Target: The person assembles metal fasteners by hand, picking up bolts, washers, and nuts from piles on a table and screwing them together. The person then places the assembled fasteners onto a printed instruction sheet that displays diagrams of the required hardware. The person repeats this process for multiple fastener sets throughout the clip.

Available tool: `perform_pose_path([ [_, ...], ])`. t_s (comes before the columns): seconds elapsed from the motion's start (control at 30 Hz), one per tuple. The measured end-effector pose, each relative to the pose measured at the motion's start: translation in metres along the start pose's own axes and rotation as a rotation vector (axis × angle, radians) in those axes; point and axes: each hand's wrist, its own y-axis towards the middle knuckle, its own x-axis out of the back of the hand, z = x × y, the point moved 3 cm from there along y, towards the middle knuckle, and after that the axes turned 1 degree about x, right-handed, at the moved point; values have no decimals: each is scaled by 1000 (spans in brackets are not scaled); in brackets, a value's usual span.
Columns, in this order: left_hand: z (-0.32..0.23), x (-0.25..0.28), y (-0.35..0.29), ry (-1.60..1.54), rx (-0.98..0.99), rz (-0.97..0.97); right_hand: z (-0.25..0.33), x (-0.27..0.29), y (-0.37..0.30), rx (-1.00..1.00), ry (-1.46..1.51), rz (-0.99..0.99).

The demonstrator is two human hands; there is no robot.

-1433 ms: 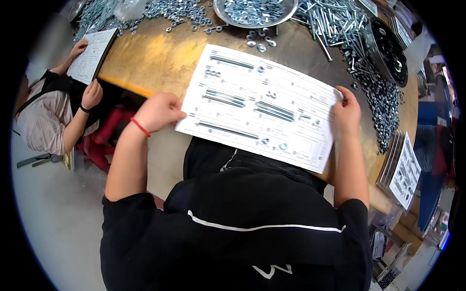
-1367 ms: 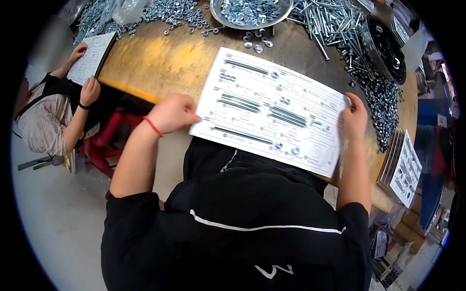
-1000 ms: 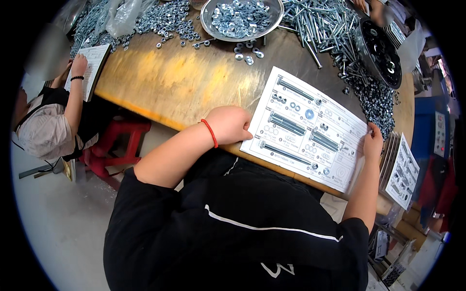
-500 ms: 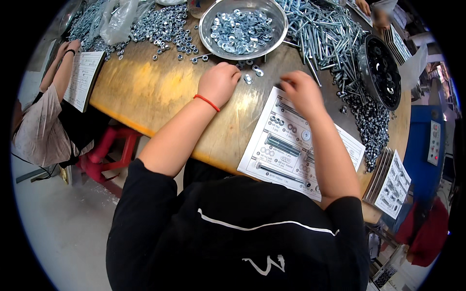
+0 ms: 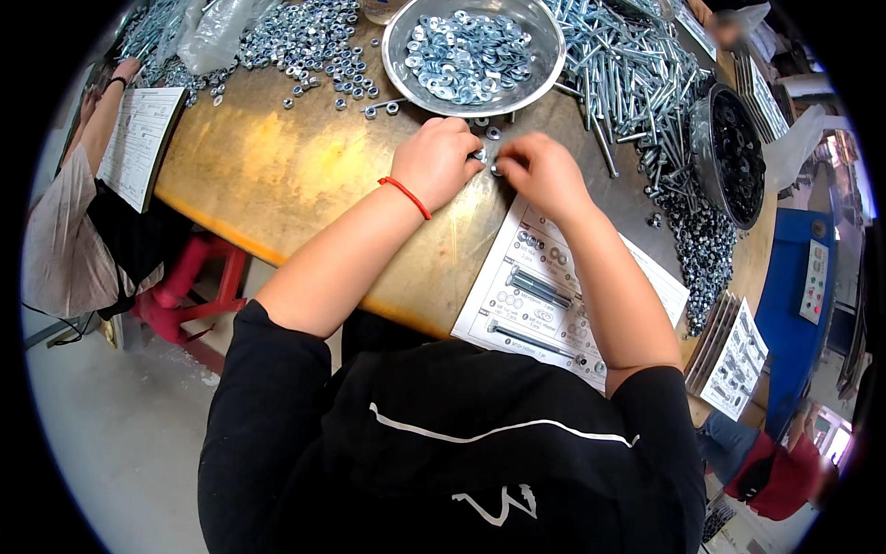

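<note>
My left hand point(image 5: 437, 162), with a red cord on its wrist, is closed, its fingertips on a shiny metal washer point(image 5: 480, 156) just below the steel bowl point(image 5: 392, 66). Facing it, my right hand point(image 5: 546, 174) is pinched, and a small bright metal piece point(image 5: 496, 170), which looks like a washer, shows at its fingertips. The two hands nearly meet. Loose washers point(image 5: 493, 133) lie on the table beyond them. Many more washers point(image 5: 466, 60) fill the bowl. Under my right forearm lies a printed sheet point(image 5: 489, 300) with pictures of bolts, nuts and washers.
Nuts point(image 5: 323, 46) are heaped at the far left beside a plastic bag point(image 5: 215, 37). Long bolts point(image 5: 628, 69) pile up at the right, near a bowl of black parts point(image 5: 729, 157) and small dark nuts point(image 5: 706, 249). Stacked cards point(image 5: 734, 365) stand at the right edge. A co-worker's arm point(image 5: 101, 120) is at left.
My right hand has moved left and down off the sheet's top, closing in on my left hand. My left hand has shifted slightly right onto a washer. The whole view has tilted a little.
</note>
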Motion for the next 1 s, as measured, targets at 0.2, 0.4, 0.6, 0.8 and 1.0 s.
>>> perform_pose_path([
  [0.2, 4, -4, -2, -185, 115, -46, -1, -12, 30, -44, -178, -98],
  [0.4, 2, 9, -37, -353, 333, 265, -6, 1, 16, -223, 63, 58],
  [0.6, 5, 10, -51, -148, 169, 41, 16, -1, -1, -332, -134, 145],
  [0.8, 24, 18, -41, -191, 269, -26, 14, -14, 20, -173, -58, -112],
  [1.0, 22, 3, -22, -180, 86, -2, 37, -39, 32, -26, -231, -190],
])
